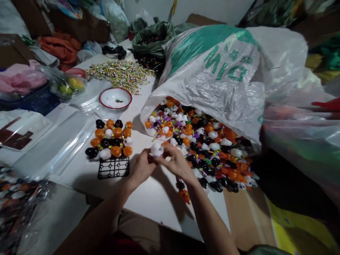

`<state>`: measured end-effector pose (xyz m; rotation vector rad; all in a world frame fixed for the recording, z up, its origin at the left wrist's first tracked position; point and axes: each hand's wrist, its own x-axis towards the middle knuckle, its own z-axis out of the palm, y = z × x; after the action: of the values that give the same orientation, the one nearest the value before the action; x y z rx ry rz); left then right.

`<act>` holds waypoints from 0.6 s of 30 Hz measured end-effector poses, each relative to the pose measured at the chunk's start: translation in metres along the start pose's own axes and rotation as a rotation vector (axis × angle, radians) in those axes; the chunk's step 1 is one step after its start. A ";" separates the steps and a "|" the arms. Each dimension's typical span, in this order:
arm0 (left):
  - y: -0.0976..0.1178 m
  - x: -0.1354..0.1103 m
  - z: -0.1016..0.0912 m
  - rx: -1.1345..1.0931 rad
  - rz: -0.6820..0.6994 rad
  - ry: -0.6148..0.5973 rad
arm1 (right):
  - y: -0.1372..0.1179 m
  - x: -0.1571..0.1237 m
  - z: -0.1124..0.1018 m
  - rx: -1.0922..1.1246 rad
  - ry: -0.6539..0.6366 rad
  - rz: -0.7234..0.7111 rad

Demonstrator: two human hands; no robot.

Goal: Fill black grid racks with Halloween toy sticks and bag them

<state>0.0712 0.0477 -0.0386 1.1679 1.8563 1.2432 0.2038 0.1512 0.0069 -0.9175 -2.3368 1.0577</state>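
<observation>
A small white plastic figure [156, 148], with what looks like a dark face mark, is between my hands near the middle of the table. My left hand [143, 165] has its fingers closed around its lower left side. From the right, my right hand [175, 161] pinches the same figure. To the left lies a black grid rack [113, 173] with rows of orange pumpkin, black and white figures [116, 151] on it. Close to my right forearm is an orange figure [184, 196] with a black piece above it.
Right of my hands, a heap of mixed figures [209, 159] spills from a large white-and-green sack [212, 71]. Behind the rack stand a red-rimmed white bowl [115, 107] and a pile of small colourful pieces [119, 74]. Clear plastic bags [53, 148] lie at the left.
</observation>
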 end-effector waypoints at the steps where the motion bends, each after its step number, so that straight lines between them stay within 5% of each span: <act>1: -0.005 -0.003 0.005 -0.086 -0.131 -0.041 | -0.003 -0.002 0.004 0.072 -0.131 -0.026; 4: -0.027 -0.025 -0.012 -0.234 -0.270 -0.013 | 0.011 0.028 0.007 0.041 -0.280 0.002; 8: -0.057 -0.063 -0.087 0.003 -0.167 0.322 | 0.044 0.106 0.018 -0.521 0.078 0.262; 11: -0.077 -0.070 -0.135 0.149 -0.240 0.497 | 0.055 0.139 0.032 -0.758 0.144 0.343; 14: -0.099 -0.062 -0.150 0.188 -0.284 0.488 | 0.062 0.131 0.031 -0.733 0.203 0.382; 18: -0.115 -0.055 -0.145 0.231 -0.292 0.403 | 0.070 0.072 0.019 -0.519 0.283 0.243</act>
<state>-0.0656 -0.0780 -0.0909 0.7522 2.4212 1.1802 0.1697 0.2274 -0.0520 -1.4631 -2.3267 0.3541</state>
